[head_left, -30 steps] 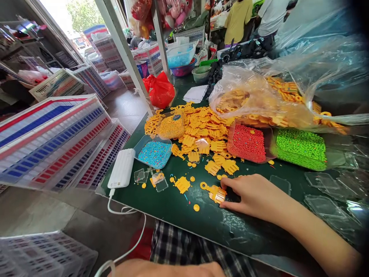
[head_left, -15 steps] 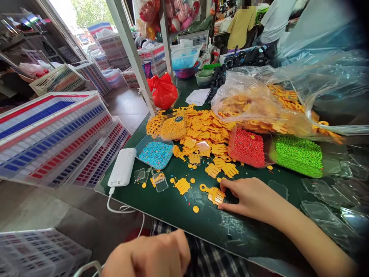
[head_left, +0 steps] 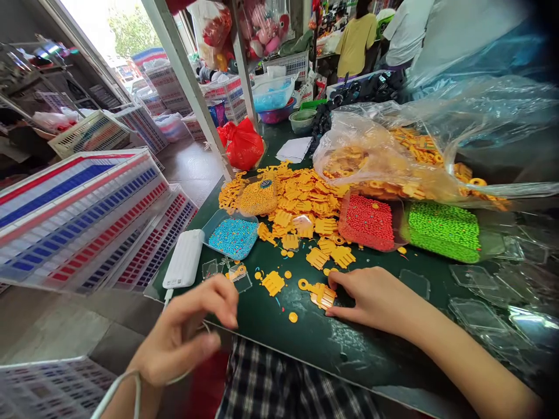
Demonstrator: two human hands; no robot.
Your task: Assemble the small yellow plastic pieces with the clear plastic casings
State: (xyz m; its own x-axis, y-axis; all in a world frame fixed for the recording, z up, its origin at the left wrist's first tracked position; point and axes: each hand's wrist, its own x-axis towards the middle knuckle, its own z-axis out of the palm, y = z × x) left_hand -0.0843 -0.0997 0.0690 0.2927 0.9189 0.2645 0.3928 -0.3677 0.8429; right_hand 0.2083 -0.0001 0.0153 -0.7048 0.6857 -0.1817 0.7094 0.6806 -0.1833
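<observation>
My right hand (head_left: 367,299) rests on the dark green table with thumb and fingertips pinching the edge of an orange plastic piece (head_left: 322,295), which has a ring at its left end and a slotted body. My left hand (head_left: 192,326) hovers over the table's front edge, thumb and fingers apart, holding nothing. Between the hands lie another orange slotted piece (head_left: 273,283) and a small orange disc (head_left: 293,317). Small clear plastic frames (head_left: 241,279) lie beyond my left hand.
A heap of orange pieces (head_left: 305,195) covers the table's middle. Trays of blue beads (head_left: 233,235), yellow beads (head_left: 258,196), red beads (head_left: 369,221) and green beads (head_left: 444,230) surround it. A white power bank (head_left: 184,259) lies left. Clear plastic covers (head_left: 478,314) lie right.
My left hand has risen from the bottom edge toward the table, its fingers now spread. My right hand keeps its pinch on the orange piece. The view has shifted slightly.
</observation>
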